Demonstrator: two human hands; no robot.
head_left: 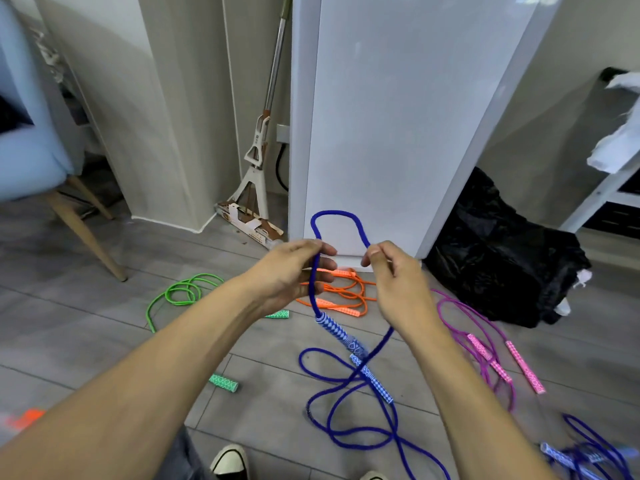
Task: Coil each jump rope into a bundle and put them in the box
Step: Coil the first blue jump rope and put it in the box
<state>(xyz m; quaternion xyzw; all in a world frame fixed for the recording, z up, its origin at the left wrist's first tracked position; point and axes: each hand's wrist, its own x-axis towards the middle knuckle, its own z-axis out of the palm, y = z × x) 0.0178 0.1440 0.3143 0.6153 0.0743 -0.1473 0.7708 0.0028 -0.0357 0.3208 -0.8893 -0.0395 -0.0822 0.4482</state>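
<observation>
Two hands hold the blue jump rope in the head view: the left hand and right hand each pinch the cord between thumb and fingertips, an arch of it standing between them. Its handle hangs below the left hand, long axis slanting down-right; the rest trails on the floor. The cord looks light, limp and tangle-prone, so I would gather it loop by loop from the handle end.

The second blue jump rope at the lower right is smeared by blur and cut by the frame's edge. An orange thing at the left edge is too blurred to tell. The left forearm hides part of the green jump rope. Both shoes are cropped at the bottom.
</observation>
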